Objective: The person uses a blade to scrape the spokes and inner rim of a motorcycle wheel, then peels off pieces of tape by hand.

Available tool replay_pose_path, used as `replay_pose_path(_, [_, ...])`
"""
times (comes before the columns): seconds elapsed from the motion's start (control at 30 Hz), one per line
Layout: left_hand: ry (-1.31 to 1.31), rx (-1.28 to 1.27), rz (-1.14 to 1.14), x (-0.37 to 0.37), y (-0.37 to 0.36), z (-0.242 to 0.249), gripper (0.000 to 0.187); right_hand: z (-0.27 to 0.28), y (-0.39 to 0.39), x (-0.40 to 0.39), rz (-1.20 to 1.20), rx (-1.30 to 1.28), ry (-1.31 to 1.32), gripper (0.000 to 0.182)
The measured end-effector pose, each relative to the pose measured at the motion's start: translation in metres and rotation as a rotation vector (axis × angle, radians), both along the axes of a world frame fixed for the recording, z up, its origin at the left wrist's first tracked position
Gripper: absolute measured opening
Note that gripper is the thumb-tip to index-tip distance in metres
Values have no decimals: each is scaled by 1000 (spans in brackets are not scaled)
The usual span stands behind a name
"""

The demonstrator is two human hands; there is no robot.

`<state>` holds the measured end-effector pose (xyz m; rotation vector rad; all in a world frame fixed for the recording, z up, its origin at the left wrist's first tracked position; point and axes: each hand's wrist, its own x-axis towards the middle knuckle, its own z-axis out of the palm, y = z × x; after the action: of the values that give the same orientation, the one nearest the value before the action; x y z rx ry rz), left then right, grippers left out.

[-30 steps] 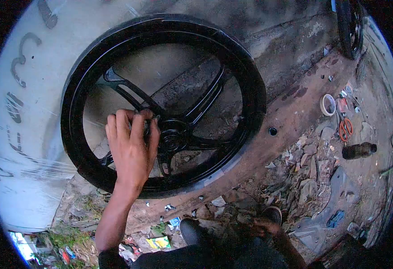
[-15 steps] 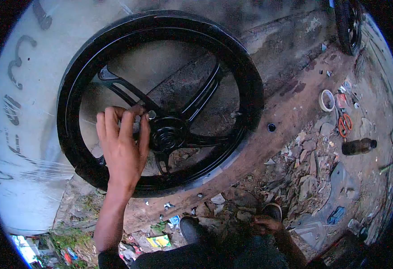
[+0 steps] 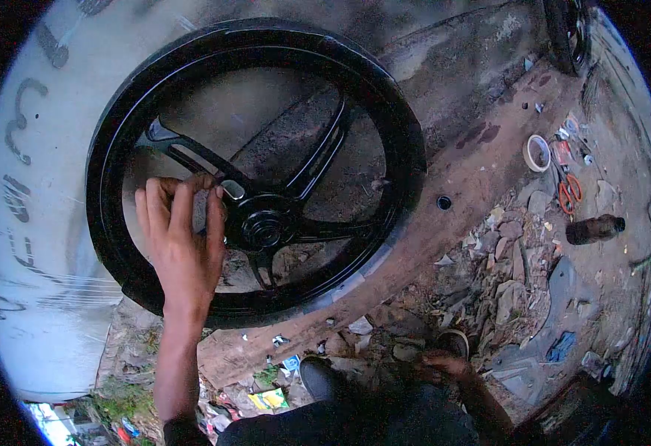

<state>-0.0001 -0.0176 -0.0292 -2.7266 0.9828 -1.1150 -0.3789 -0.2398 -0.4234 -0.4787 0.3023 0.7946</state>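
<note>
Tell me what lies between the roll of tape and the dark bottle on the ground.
In the head view, orange-handled scissors lie between the tape roll and the dark bottle, on the dirt among small scraps and stones.

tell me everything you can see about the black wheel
The black wheel is a glossy cast rim with flat spokes meeting a round hub, seemingly painted metal, no tyre visible. It stands upright on a rusty brown ledge, leaning against a pale wall. The left hand rests on a spoke beside the hub, fingertips at a small pale piece there.
</note>
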Motion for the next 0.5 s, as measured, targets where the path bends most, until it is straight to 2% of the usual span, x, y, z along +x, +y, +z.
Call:
replay_pose_path(0.03, [-16,8,-4,1,1,0,19,-5,1,-2,-7,64,7,29])
replay_pose_path(0.13, [-36,21,-10,3,3,0,20,-2,2,-7,-36,-25,140,30])
replay_pose_path(0.23, [-42,21,-6,4,3,2,20,0,-4,2,45,42,-43,31])
replay_pose_path(0.33, [-91,19,-5,6,5,-1,20,-39,5,-16,80,-278,-16,31])
replay_pose_path(0.4, [-66,0,8,5,4,0,20,-33,1,-12,65,-41,7,30])
replay_pose_path(0.43, [-9,-7,83,3,4,1,25,-30,0,-11,58,77,19,30])
replay_pose_path(0.5, [106,-22,233,-2,3,3,36,-28,1,-11,33,121,-3,32])
